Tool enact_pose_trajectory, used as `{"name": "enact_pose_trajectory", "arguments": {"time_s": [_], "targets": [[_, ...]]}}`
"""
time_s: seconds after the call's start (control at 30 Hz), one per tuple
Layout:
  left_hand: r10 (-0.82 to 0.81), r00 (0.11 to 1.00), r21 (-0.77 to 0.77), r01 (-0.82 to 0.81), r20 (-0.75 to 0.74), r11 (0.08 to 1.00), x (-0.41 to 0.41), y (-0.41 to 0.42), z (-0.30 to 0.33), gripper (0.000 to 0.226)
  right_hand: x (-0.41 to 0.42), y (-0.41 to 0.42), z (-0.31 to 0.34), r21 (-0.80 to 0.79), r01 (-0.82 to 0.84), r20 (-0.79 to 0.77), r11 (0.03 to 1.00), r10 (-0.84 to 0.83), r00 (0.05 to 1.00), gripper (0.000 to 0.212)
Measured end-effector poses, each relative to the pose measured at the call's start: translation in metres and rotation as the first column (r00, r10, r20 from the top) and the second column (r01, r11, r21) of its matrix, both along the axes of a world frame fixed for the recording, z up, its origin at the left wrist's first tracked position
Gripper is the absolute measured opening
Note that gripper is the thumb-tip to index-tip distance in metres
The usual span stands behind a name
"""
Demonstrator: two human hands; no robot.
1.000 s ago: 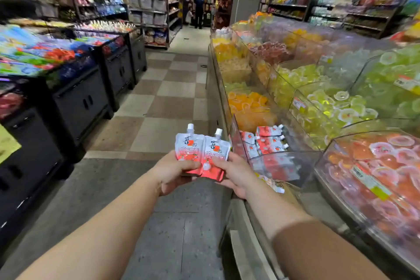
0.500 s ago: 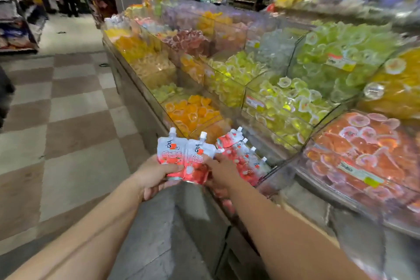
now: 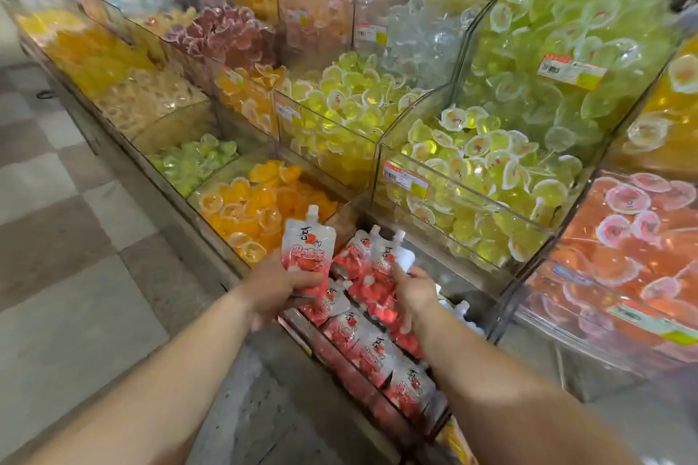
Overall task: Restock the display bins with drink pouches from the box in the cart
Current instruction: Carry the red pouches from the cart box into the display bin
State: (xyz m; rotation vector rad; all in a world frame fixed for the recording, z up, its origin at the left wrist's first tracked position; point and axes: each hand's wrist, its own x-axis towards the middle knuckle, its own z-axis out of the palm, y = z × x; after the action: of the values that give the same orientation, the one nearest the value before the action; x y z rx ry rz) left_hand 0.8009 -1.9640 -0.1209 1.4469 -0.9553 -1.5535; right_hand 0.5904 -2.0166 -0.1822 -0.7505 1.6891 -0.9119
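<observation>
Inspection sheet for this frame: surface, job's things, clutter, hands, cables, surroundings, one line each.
Surface: clear front bin at the display's near edge, partly filled.
Job's things: red-and-white drink pouches lie overlapping in that bin; one pouch is held upright over its left edge; another pouch is held over the bin. Box and cart are out of view.
Clutter: nothing seen.
Hands: left hand grips the upright pouch; right hand holds the other pouch.
Cables: nothing seen.
Surroundings: neighbouring bins of orange jelly cups, yellow-green jelly cups and pink-orange cups; price tag; checkered floor.
</observation>
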Motion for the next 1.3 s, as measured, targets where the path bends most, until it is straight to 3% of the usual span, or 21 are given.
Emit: {"name": "enact_pose_trajectory", "arguments": {"time_s": [0.17,0.23,0.3,0.43,0.57,0.7,0.77,0.87,1.0,1.1,1.17,1.23,1.3], "targets": [[-0.135,0.991,0.046,0.135,-0.002,0.99,0.002,-0.033,-0.021,0.028,0.016,-0.019,-0.025,0.026,0.109,-0.064,0.994,-0.107,0.992,0.027],[-0.251,0.968,0.033,0.25,0.027,0.968,0.007,-0.048,-0.032,0.045,0.022,-0.024,-0.024,0.054,0.155,0.026,0.986,-0.157,0.987,0.018],[-0.372,0.924,-0.002,0.374,0.085,0.928,0.012,-0.057,-0.038,0.049,0.026,-0.028,-0.024,0.118,0.145,0.077,0.982,-0.155,0.985,0.013],[-0.558,0.808,-0.059,0.577,0.191,0.815,0.013,-0.071,-0.042,0.049,0.032,-0.042,-0.046,0.106,0.238,-0.14,0.965,-0.223,0.965,0.014],[-0.609,0.751,-0.046,0.639,0.257,0.768,0.01,-0.08,-0.048,0.024,0.043,-0.046,-0.049,0.047,0.418,-0.252,0.907,-0.394,0.884,0.012],[-0.635,0.714,0.017,0.661,0.294,0.751,0.002,-0.089,-0.059,0.023,0.04,-0.042,-0.061,0.093,0.489,-0.113,0.867,-0.479,0.871,0.019],[-0.64,0.714,0.055,0.654,0.283,0.754,-0.007,-0.092,-0.064,0.031,0.039,-0.032,-0.052,0.09,0.516,0.059,0.852,-0.522,0.851,0.024],[-0.637,0.718,0.078,0.645,0.281,0.761,-0.021,-0.092,-0.064,0.032,0.035,-0.016,-0.03,0.025,0.527,0.183,0.849,-0.522,0.833,0.013],[-0.596,0.801,0.201,0.574,0.064,0.794,-0.042,-0.089,-0.06,0.041,0.031,0.015,-0.003,0.035,0.249,0.371,0.968,-0.244,0.896,0.03],[-0.579,0.815,0.217,0.571,-0.029,0.792,-0.055,-0.085,-0.055,0.045,0.024,0.028,-0.004,0.005,0.167,0.334,0.986,-0.159,0.929,0.027],[-0.63,0.773,0.151,0.616,0.073,0.773,-0.058,-0.084,-0.055,0.042,0.014,0.03,-0.012,-0.03,0.265,0.256,0.964,-0.249,0.934,0.025],[-0.598,0.705,0.018,0.641,0.383,0.767,-0.054,-0.087,-0.06,0.046,0.003,0.029,-0.018,-0.039,0.339,0.217,0.94,-0.323,0.921,0.03],[-0.422,0.533,-0.074,0.679,0.733,0.73,-0.046,-0.093,-0.065,0.055,-0.004,0.024,-0.023,-0.016,0.351,0.14,0.936,-0.345,0.928,0.029]]}}
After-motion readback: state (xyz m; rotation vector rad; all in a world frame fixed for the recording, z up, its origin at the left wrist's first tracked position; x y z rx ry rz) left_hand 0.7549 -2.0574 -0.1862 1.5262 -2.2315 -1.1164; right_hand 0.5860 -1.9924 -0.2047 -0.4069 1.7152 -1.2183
